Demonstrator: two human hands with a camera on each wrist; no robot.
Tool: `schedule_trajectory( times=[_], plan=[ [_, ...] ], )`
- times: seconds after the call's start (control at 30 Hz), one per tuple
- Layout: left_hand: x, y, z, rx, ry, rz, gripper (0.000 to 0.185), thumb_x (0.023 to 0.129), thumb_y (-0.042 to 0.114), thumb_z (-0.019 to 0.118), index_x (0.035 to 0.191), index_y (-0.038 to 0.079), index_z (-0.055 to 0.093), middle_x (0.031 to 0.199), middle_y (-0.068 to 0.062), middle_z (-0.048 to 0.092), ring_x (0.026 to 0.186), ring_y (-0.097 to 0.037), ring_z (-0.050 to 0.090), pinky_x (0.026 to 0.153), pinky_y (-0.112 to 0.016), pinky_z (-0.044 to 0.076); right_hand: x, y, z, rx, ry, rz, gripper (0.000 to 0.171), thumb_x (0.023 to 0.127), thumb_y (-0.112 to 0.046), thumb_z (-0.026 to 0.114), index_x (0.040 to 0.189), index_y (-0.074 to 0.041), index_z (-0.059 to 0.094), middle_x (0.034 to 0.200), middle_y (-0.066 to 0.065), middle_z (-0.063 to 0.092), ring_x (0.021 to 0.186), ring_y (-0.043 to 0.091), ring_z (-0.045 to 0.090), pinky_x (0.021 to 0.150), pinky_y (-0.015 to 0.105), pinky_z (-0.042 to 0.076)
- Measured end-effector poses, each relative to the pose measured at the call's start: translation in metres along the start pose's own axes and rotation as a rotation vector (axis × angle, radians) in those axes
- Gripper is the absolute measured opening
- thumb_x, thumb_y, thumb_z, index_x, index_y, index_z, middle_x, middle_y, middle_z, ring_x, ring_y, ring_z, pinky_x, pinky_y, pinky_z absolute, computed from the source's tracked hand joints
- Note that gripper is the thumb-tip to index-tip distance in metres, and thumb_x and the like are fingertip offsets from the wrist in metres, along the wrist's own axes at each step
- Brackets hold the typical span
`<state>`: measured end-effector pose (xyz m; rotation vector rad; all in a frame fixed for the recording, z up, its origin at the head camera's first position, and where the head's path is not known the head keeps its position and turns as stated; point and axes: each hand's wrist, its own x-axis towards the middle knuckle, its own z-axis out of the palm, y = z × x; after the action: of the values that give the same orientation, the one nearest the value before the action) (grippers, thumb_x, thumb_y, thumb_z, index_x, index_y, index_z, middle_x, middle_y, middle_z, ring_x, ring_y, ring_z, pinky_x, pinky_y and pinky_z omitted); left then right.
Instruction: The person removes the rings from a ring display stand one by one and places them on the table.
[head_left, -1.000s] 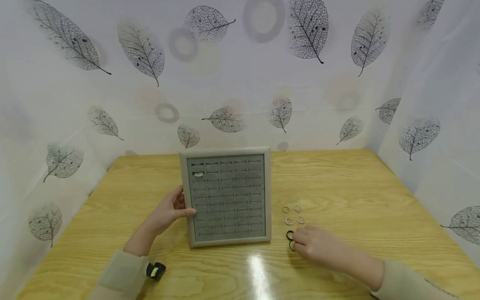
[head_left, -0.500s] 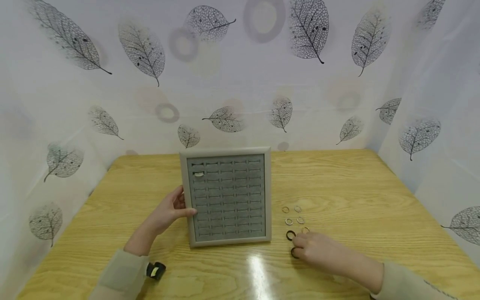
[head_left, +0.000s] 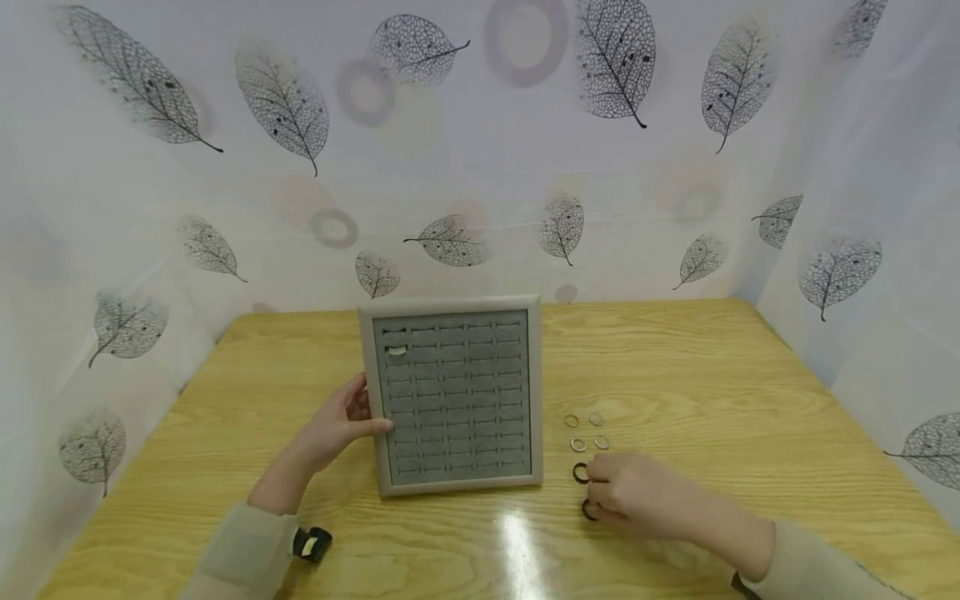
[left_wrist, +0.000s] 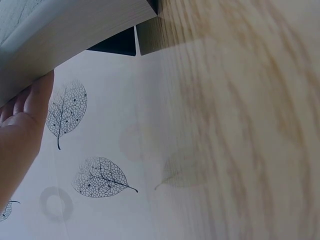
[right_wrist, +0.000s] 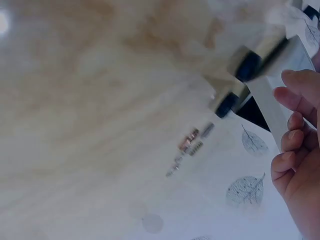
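A grey ring display board (head_left: 457,400) with a pale frame stands upright on the table. My left hand (head_left: 333,425) grips its left edge, thumb in front and fingers behind; the left wrist view shows the fingers (left_wrist: 37,95) against the frame's side. One pale ring (head_left: 397,350) sits in a slot at upper left. My right hand (head_left: 637,496) is beside two black rings, the upper (head_left: 581,472) and the lower (head_left: 590,509). In the right wrist view its fingers (right_wrist: 290,145) are loosely bent, with nothing visible between them and apart from both black rings.
Behind the black rings lie several thin rings, among them a gold one (head_left: 572,421) and a silver one (head_left: 577,445). The wooden table (head_left: 660,358) meets a leaf-patterned cloth (head_left: 480,150) at the back and sides. A dark strap (head_left: 311,544) is at the left wrist.
The lower black ring has shifted towards the front, away from the upper one. My right hand has moved slightly and again hides a gold ring behind it. The left hand and board stay put.
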<state>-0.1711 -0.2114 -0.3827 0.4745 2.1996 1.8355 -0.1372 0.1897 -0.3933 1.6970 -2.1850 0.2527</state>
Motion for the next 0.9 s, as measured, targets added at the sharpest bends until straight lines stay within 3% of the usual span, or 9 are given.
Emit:
schedule_trajectory(
  times=[0.17,0.27,0.33,0.4,0.63,0.9],
  plan=[
    [0.0,0.0,0.0,0.017,0.002,-0.003,0.077,0.078,0.009,0.067,0.138,0.002,0.018,0.117,-0.023,0.047,0.1,-0.026,0.053,0.079,-0.033,0.046,0.01,0.008,-0.013,-0.027,0.032,-0.015,0.026,0.059,-0.015,0.077,0.064,-0.016,0.052,0.066,-0.009,0.035,0.056,0.002,0.029,0.049,0.012,0.031],
    [0.0,0.001,0.0,0.017,0.003,-0.002,0.077,0.079,0.008,0.066,0.138,0.002,0.018,0.118,-0.023,0.046,0.1,-0.026,0.052,0.08,-0.033,0.045,0.017,0.012,-0.019,-0.052,0.064,-0.025,0.016,0.078,-0.018,0.065,0.066,-0.015,0.055,0.066,-0.008,0.037,0.055,0.003,0.031,0.049,0.012,0.032],
    [0.0,0.001,0.001,0.014,0.004,-0.003,0.077,0.079,0.008,0.066,0.138,0.002,0.018,0.118,-0.023,0.046,0.1,-0.026,0.052,0.079,-0.033,0.045,0.022,0.015,-0.023,-0.063,0.087,-0.031,0.024,0.089,-0.022,0.05,0.068,-0.014,0.056,0.065,-0.007,0.038,0.056,0.004,0.032,0.049,0.013,0.032],
    [-0.001,0.002,0.001,0.013,0.005,-0.005,0.077,0.078,0.008,0.066,0.138,0.002,0.018,0.118,-0.023,0.046,0.1,-0.026,0.052,0.079,-0.033,0.045,0.027,0.017,-0.026,-0.068,0.113,-0.037,0.037,0.094,-0.027,0.034,0.07,-0.013,0.058,0.066,-0.006,0.039,0.056,0.005,0.032,0.05,0.014,0.032],
    [-0.001,0.002,0.001,0.013,0.009,-0.006,0.077,0.078,0.008,0.067,0.138,0.002,0.019,0.118,-0.023,0.046,0.1,-0.026,0.052,0.079,-0.033,0.046,0.046,0.023,-0.035,-0.09,0.202,-0.083,0.036,0.094,-0.022,0.035,0.073,-0.009,0.06,0.067,-0.003,0.042,0.056,0.007,0.036,0.05,0.015,0.035],
    [0.0,0.002,0.001,0.018,-0.002,0.01,0.075,0.079,0.007,0.066,0.137,0.002,0.02,0.117,-0.023,0.047,0.1,-0.026,0.053,0.08,-0.034,0.046,0.072,0.026,-0.04,-0.089,0.259,-0.07,0.033,0.091,-0.018,0.037,0.073,-0.007,0.062,0.064,-0.003,0.042,0.053,0.008,0.034,0.047,0.017,0.033]
  ],
)
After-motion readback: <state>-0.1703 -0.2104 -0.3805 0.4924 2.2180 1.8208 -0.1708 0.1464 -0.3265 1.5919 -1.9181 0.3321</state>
